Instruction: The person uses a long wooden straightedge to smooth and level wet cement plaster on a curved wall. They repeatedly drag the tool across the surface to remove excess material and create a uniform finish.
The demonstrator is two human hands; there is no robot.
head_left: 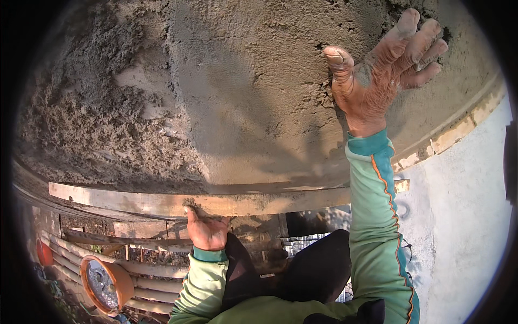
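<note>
A long, pale wooden board [259, 203] runs crosswise along the lower edge of a wet grey mortar wall [232, 108]. My left hand [209, 232] grips the board from below, its thumb up on the face with a dab of mortar beside it; the other fingers are mostly hidden behind the wood. Higher up and to the right, my right hand [380, 81] is raised against the plaster, fingers spread, with grey mortar smeared on the skin. Nothing shows in that hand. I cannot tell how firmly it touches the surface.
At left the wall carries rough, lumpy mortar [102, 108]. An orange bucket [107, 283] holding grey mix stands on bamboo poles [156, 283] at lower left, near a smaller red container [44, 252]. A pale wall [464, 216] rises at right.
</note>
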